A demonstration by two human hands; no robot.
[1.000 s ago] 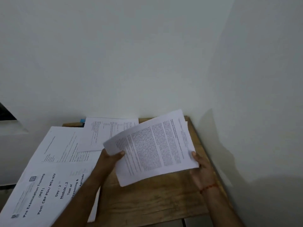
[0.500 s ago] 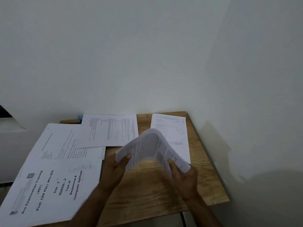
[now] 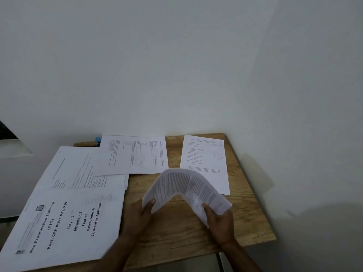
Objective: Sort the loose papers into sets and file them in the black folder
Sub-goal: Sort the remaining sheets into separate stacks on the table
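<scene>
The wooden table (image 3: 176, 228) fills a corner between two pale walls, and most of its left half is under paper. A big cover sheet (image 3: 64, 222) headed "Pre Examination Training" lies at the near left, overhanging the front edge. A second printed sheet (image 3: 72, 169) lies behind it and partly under it. Farther back a landscape sheet (image 3: 135, 154) lies crosswise, and a portrait sheet (image 3: 204, 154) sits alone at the back right, well apart from the left piles. The held bundle (image 3: 188, 185) of text pages is raised over the bare wood in the middle. It is bowed up into an arch, its long axis running left to right from one hand to the other. The left hand (image 3: 137, 216) pinches the near-left corner, thumb on top. The right hand (image 3: 220, 222) pinches the right end the same way, its fingers under the pages. The portrait sheet lies straight behind the arch's right half, its near edge hidden by the bundle, so the right hand is the nearer one if the pages belong there. The landscape sheet lies back and to the left, on the left hand's side. A small blue thing (image 3: 97, 139) shows at the back edge. The black folder cannot be made out here, and it may be under the left papers.
</scene>
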